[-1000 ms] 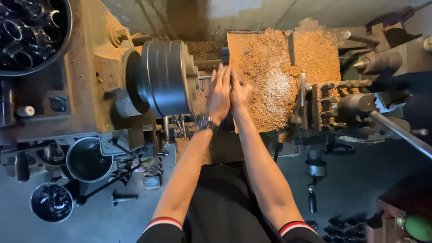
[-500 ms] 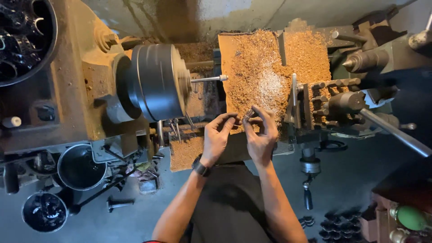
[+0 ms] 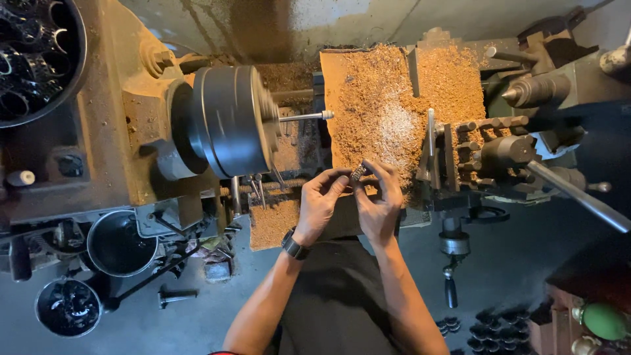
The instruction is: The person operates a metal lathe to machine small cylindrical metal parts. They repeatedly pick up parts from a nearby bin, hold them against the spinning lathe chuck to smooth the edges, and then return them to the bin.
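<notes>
- The left hand point(image 3: 320, 204), with a black wristwatch point(image 3: 294, 244) on its wrist, is hovering in front of the lathe, its fingers point(image 3: 336, 181) curling closed around one end of a small ridged metal part point(image 3: 357, 173).
- The right hand point(image 3: 380, 205) is sitting just beside the left, its fingers point(image 3: 376, 172) pinching the other end of the same part.
- The small ridged metal part is being held between both hands, above the front edge of the shaving-covered lathe carriage point(image 3: 381, 112), not touching it as far as can be told.
- The tan metal shavings point(image 3: 394, 125) are lying thick over the carriage, with a paler silvery patch near the middle.
- The large dark round lathe chuck point(image 3: 230, 121) is standing to the left of the hands, with a thin metal rod point(image 3: 305, 117) sticking out of it toward the carriage.
- The tool post with its long grey handle point(image 3: 572, 194) is sitting to the right of the hands.
- The pointed tailstock centre point(image 3: 532, 92) is showing at upper right, well apart from the hands.
- A round black tub of dark metal rings point(image 3: 33, 59) is resting at upper left.
- Two dark round containers point(image 3: 121, 243) are standing at lower left below the machine.
</notes>
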